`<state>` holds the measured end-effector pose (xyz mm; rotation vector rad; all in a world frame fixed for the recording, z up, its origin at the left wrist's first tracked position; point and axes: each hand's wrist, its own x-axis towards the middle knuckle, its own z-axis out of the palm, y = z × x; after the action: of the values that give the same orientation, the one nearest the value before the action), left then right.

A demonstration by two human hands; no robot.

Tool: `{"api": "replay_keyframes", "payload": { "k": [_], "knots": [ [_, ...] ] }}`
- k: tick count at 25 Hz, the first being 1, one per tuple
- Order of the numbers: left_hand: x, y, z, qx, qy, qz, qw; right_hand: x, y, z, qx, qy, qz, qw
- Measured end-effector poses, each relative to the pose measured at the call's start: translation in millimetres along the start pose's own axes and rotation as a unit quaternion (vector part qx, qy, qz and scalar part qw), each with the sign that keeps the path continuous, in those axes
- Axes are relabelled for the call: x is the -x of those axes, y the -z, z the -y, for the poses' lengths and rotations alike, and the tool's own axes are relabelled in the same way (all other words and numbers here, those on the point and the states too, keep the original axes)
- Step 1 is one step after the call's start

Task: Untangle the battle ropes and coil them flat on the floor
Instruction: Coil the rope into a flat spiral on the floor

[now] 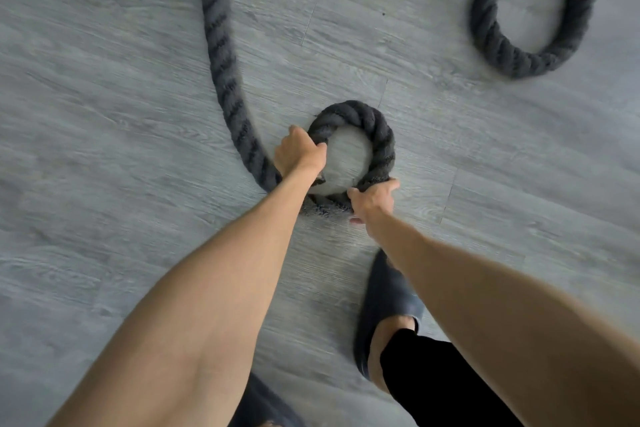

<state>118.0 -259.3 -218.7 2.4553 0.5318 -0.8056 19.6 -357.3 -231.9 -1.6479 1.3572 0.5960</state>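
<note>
The left hand is clamped on the rope, with its fingers curled over the top and into the inside of the bend. Just beside it and a little nearer the body, the right hand grips the same rope. Its fingers are wrapped over the rope, and one fingertip shows below the hand.

Between the two hands the rope curls away from the person into a small tight ring. The ring lies flat on the floor, and bare boards show through its middle. Below the left wrist, between the forearms, a fuzzy, frayed-looking bit of rope rests on the boards; blur hides how it joins the rest.

On the outer side of the left hand the rope passes under the forearm. From there it runs as a long stretch away from the person and out of the top edge of the view. Well beyond the right hand, off to its outer side, a second loop of the same thick dark rope lies flat. Whether it is the same piece cannot be told.

Nearer the body than the right hand, under its forearm, a dark shoe stands on the floor, with a black trouser leg behind it.
</note>
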Motion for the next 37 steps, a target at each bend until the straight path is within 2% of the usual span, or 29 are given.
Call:
{"api": "replay_keyframes", "payload": {
  "k": [3,6,8,11,14,16,18,20,21,23,24,25,26,31,34,35,37],
  "knots": [
    [1.3,-20.9,-10.9,0.162,0.103,0.03,0.981,-2.2,2.1,3.5,0.028,0.009,0.017,0.999],
    [9.4,-34.8,-18.2,0.343,0.193,0.063,0.917,-11.0,6.5,10.3,0.027,0.025,0.023,0.999],
    [6.8,-39.9,-20.3,0.41,0.223,0.078,0.881,-16.9,11.3,20.2,0.026,0.024,0.007,0.999],
    [10.3,-44.1,-22.8,0.497,0.255,0.113,0.821,-25.3,18.8,37.6,0.028,0.022,-0.072,0.997],
    [21.4,-51.5,-31.7,0.51,0.285,0.12,0.803,-34.3,24.7,58.8,0.075,0.032,-0.098,0.992],
    [24.0,-53.3,-36.7,0.483,0.288,0.136,0.816,-40.0,27.2,68.5,0.111,0.043,-0.095,0.988],
    [18.7,-42.1,-32.3,0.424,0.269,0.192,0.843,-43.9,28.1,70.9,0.124,0.043,-0.103,0.986],
    [4.0,-22.7,-18.6,0.305,0.203,0.241,0.899,-48.8,26.5,69.2,0.141,0.058,-0.109,0.982],
    [-4.1,-13.0,-11.8,0.244,0.156,0.21,0.934,-50.7,26.5,67.8,0.161,0.071,-0.111,0.978],
    [-21.3,6.3,-3.0,0.147,0.07,0.023,0.986,-54.3,28.4,69.9,0.208,0.113,-0.107,0.966],
    [-27.8,15.8,-0.7,0.114,0.039,-0.073,0.99,-55.5,28.6,72.1,0.226,0.141,-0.099,0.959],
    [-34.5,21.8,-0.2,0.088,0.02,-0.137,0.987,-57.2,28.4,74.6,0.244,0.167,-0.091,0.951],
    [-41.7,24.0,-0.3,0.073,0.009,-0.164,0.984,-59.3,29.1,76.4,0.26,0.193,-0.086,0.942],
    [-59.1,22.0,-20.5,0.092,0.021,-0.066,0.993,-69.0,37.1,82.8,0.329,0.288,-0.067,0.896],
    [-58.2,10.5,-28.5,-0.058,0.002,0.014,0.998,-73.6,39.0,86.5,0.369,0.326,-0.079,0.867],
    [-56.5,3.4,-25.6,-0.098,-0.015,0.013,0.995,-73.8,40.0,87.6,0.372,0.332,-0.081,0.863],
    [-53.0,-3.4,-16.7,-0.116,-0.026,-0.038,0.992,-68.4,37.0,82.2,0.363,0.338,-0.09,0.863]
  ]
}}
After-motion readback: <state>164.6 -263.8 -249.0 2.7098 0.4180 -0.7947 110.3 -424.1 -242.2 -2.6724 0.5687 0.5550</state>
